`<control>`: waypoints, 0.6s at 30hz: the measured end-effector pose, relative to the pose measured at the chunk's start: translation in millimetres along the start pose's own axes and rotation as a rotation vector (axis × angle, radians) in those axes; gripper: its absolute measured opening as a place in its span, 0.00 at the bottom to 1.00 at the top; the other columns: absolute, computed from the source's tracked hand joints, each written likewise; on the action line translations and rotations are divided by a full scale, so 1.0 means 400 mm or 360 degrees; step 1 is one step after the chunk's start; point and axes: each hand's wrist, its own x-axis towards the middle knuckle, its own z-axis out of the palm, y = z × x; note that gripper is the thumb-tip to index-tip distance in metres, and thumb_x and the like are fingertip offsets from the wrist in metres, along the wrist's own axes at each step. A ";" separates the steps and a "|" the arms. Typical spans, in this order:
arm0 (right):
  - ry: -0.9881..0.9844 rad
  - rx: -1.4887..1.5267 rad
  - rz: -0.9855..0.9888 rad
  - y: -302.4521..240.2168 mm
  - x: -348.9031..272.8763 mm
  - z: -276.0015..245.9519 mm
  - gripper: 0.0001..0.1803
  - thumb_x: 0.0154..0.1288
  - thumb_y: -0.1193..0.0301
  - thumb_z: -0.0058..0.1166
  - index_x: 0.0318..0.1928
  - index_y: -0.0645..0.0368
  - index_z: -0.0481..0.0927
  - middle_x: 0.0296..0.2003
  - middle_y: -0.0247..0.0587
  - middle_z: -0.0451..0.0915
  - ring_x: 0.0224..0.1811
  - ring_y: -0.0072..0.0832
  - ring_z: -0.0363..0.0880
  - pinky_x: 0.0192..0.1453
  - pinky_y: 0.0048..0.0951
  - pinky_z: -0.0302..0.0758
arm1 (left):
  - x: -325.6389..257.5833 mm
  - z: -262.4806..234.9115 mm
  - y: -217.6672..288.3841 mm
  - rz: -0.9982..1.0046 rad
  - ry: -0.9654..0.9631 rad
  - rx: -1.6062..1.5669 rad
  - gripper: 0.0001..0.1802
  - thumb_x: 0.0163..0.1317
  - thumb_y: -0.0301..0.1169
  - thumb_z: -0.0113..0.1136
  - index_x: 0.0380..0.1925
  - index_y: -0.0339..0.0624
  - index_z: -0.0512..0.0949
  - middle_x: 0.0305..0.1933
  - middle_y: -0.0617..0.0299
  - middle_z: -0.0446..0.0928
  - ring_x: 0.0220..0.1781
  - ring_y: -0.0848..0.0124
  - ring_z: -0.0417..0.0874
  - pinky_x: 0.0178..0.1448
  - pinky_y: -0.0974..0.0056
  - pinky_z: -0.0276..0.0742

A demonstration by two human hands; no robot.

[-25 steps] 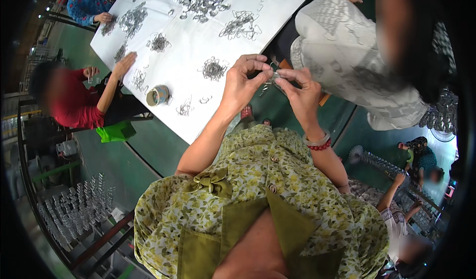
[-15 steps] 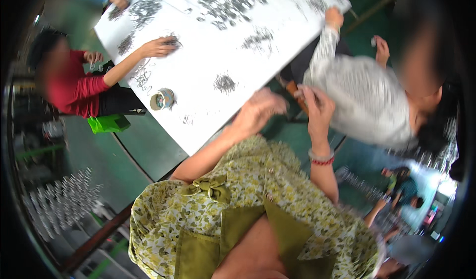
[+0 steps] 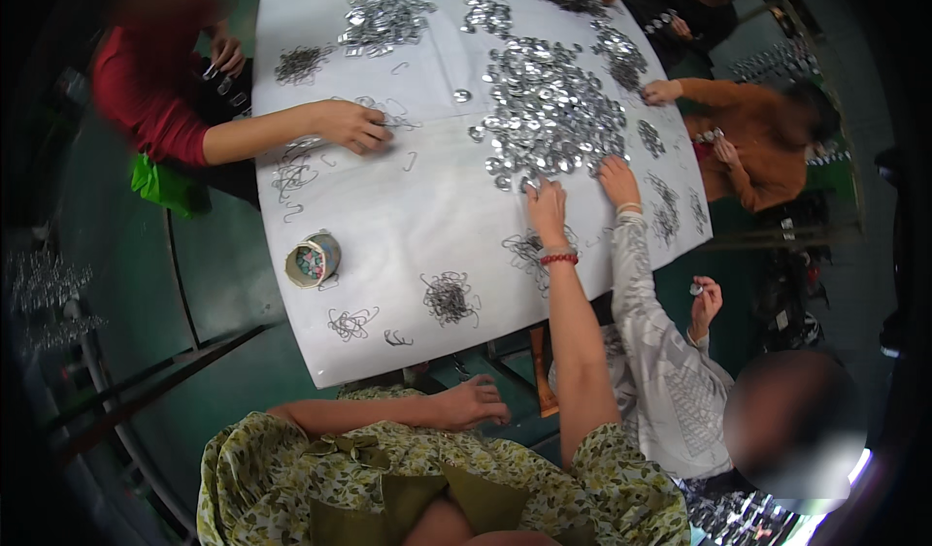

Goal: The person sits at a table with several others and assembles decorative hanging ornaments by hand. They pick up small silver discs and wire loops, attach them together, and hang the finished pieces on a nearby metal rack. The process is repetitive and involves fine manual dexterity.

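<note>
Here, seen from above, a white-covered worktop (image 3: 408, 206) is strewn with small metal parts. At far left a person in a red sleeve rests a hand (image 3: 354, 126) on thin wire hooks. Nearer, a small round tub (image 3: 312, 260) stands on the sheet, with dark tangles of wire (image 3: 449, 298) just beside it.

The wearer's left hand (image 3: 471, 402) has dropped since a moment ago, when both hands worked together in front of the chest; it now lies below the worktop's near edge, above the floral lap, fingers loosely curled. Whether it holds anything I cannot tell.

The right hand (image 3: 549, 206), with a red bead bracelet at the wrist, has stretched far forward and now touches the near edge of the big heap of shiny metal discs (image 3: 553, 109) in the middle of the worktop, fingers spread and flat. It seems to be reaching for a fresh disc.

At right, a neighbour's hand (image 3: 617, 177) touches the same heap.
</note>
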 end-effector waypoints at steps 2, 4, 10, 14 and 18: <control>0.0001 -0.0287 -0.0149 0.019 0.047 0.052 0.13 0.59 0.71 0.52 0.40 0.68 0.78 0.31 0.53 0.77 0.38 0.44 0.75 0.42 0.41 0.73 | -0.022 0.002 -0.015 -0.0027 0.0033 -0.0044 0.05 0.64 0.32 0.51 0.38 0.47 0.73 0.34 0.61 0.73 0.43 0.64 0.74 0.62 0.48 0.59; -0.0013 -0.0390 -0.0177 0.035 0.058 0.086 0.12 0.57 0.71 0.52 0.37 0.68 0.78 0.31 0.56 0.77 0.40 0.51 0.76 0.43 0.46 0.74 | -0.034 0.007 -0.023 -0.0030 0.0086 0.0028 0.05 0.63 0.32 0.51 0.38 0.47 0.73 0.32 0.62 0.73 0.42 0.64 0.74 0.61 0.49 0.61; -0.0041 0.0355 0.0169 -0.062 -0.043 -0.035 0.11 0.56 0.76 0.53 0.40 0.67 0.79 0.31 0.49 0.80 0.32 0.41 0.81 0.38 0.35 0.78 | -0.018 0.019 0.004 0.0045 0.0245 -0.0077 0.05 0.61 0.31 0.54 0.37 0.47 0.74 0.31 0.63 0.73 0.38 0.64 0.74 0.57 0.52 0.64; -0.0209 0.1888 0.0690 -0.039 -0.246 -0.137 0.13 0.62 0.77 0.51 0.46 0.72 0.74 0.35 0.45 0.80 0.30 0.29 0.81 0.33 0.26 0.81 | 0.024 0.025 0.060 0.0017 0.0369 -0.0188 0.05 0.60 0.29 0.55 0.37 0.45 0.74 0.34 0.62 0.75 0.39 0.62 0.74 0.54 0.55 0.66; -0.0205 0.2345 0.0937 -0.144 -0.493 -0.352 0.15 0.61 0.80 0.52 0.49 0.73 0.72 0.37 0.49 0.80 0.34 0.33 0.82 0.40 0.29 0.83 | 0.061 0.022 0.111 -0.0125 0.0418 -0.0168 0.05 0.60 0.27 0.54 0.37 0.43 0.74 0.35 0.60 0.75 0.41 0.59 0.75 0.49 0.57 0.68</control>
